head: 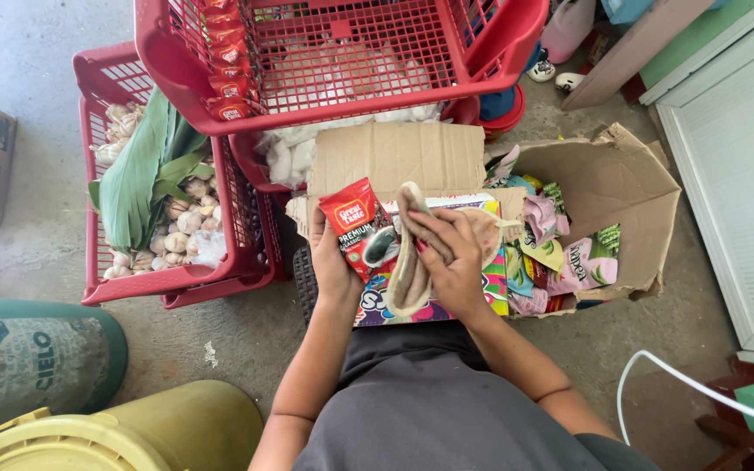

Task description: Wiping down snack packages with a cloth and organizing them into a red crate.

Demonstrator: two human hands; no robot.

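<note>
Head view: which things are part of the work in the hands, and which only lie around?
In use:
left hand
red sachet
right hand
beige cloth
colourful box

Lying about:
garlic crate
cardboard box of sachets
yellow drum

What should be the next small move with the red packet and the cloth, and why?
Probably draw the cloth across the red packet. The left hand holds the packet upright over the colourful box, and the right hand presses the cloth beside it.
</note>
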